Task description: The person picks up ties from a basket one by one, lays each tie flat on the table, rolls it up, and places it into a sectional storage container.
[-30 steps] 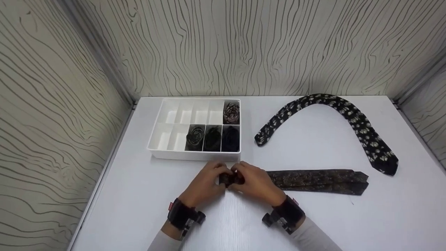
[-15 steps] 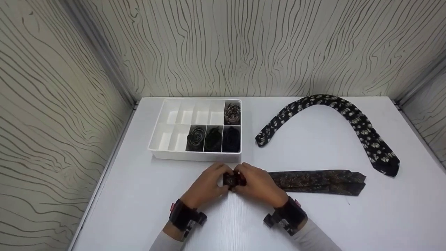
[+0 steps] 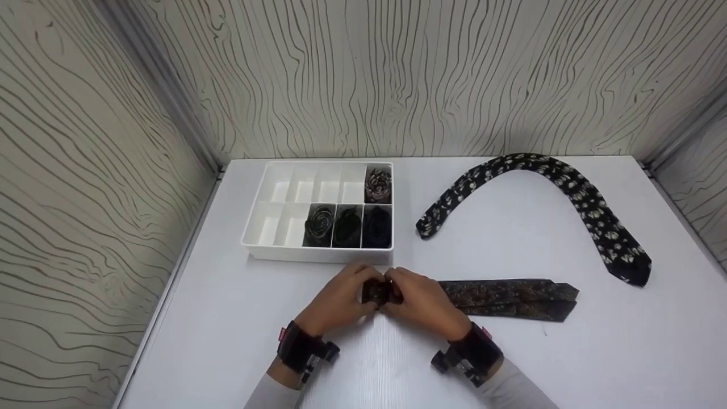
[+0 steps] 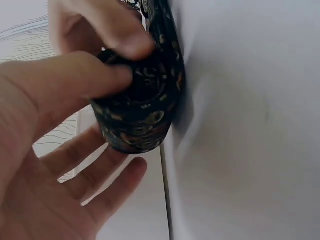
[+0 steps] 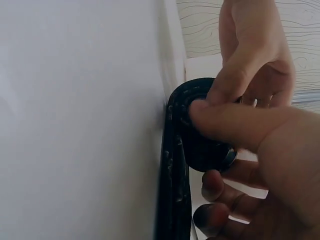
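A dark paisley necktie (image 3: 511, 299) lies folded lengthwise on the table, its pointed ends to the right and its left end wound into a roll (image 3: 372, 292). My left hand (image 3: 343, 295) holds the roll from the left, thumb on the coiled side. From the right, my right hand (image 3: 420, 298) pinches the same roll, its thumb (image 5: 225, 120) pressing near the coil's middle. In the left wrist view the roll's patterned outer layer (image 4: 137, 127) shows, with the left hand's lower fingers (image 4: 117, 187) spread beside it. Fingers cover part of the coil.
A white divided box (image 3: 318, 254) stands behind my hands. Rolled ties fill several of its compartments, among them a brown one (image 3: 378, 186) and a navy one (image 3: 376, 227). A black floral tie (image 3: 590, 207) curves across the back right. Patterned walls enclose the table (image 3: 227, 341).
The paisley tie's pointed ends have slid left towards my hands, so its flat length is shorter. Both hands stay around the roll in nearly the same place.
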{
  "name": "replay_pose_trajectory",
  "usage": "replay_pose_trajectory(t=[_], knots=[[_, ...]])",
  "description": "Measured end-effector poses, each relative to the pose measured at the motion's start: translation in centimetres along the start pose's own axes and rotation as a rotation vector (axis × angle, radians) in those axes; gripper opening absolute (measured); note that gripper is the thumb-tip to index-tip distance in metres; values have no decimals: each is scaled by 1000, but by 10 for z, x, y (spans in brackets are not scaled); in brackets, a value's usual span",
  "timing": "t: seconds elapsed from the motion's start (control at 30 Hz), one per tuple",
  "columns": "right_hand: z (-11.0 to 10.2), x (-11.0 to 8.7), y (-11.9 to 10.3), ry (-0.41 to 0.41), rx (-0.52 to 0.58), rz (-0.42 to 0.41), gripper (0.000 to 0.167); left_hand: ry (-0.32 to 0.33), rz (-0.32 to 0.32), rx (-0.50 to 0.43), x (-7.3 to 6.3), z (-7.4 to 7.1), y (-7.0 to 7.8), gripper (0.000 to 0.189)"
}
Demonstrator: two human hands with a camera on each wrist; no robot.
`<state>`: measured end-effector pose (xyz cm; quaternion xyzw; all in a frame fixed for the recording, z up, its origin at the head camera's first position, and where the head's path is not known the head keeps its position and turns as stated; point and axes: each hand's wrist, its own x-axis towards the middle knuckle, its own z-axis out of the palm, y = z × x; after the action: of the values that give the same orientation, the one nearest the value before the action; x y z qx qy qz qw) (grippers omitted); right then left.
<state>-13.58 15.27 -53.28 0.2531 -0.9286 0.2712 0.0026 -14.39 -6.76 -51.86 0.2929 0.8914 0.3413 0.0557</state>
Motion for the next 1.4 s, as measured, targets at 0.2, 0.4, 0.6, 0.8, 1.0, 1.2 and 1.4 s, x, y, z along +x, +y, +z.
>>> replay_pose_trajectory(t=[0.2,0.4,0.6,0.8,1.0,1.2,1.4], knots=[[-1,0,-1,-17,27,17,41,4,26,21,1,2,1,34],[-1,-3,-1,7,0,5,40,-10,18,45,1,2,2,38],[-5,-4,-1,-6,-5,56,43,-3,23,69,1,1,3,42],[-5,-7,-1,-20,18,67,46,8,30,61,0,1,4,38],[-3,-9,-1,19,-15,38,42,19,78,50,0,3,5,35],[-5,-10,0,4,-13,63,40,44,97,75,0,5,5,36],[-6,-9,2,-34,30,111,40,50,96,80,0,5,5,30]])
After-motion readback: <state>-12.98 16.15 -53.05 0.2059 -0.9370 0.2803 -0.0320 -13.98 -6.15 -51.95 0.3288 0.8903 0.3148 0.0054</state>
